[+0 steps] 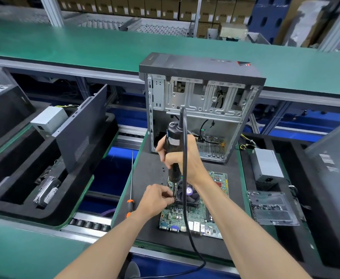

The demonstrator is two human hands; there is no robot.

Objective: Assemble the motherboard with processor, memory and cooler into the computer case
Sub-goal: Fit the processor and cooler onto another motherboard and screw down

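We judge the motherboard (195, 214), flat on the black mat (145, 178) before the open computer case (201, 109), to be light, stiff and fragile, best lifted by its edges. Our right hand (177, 156) wraps the electric screwdriver (173, 150), upright over the cooler (187, 194). Our left hand (157, 200) pinches near the bit at the cooler's corner, wrist low.

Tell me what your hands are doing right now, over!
Right hand grips black electric screwdriver, upright over black cooler fan. Left hand pinches at fan's corner. Green motherboard outside open grey computer case. Nothing blocking.
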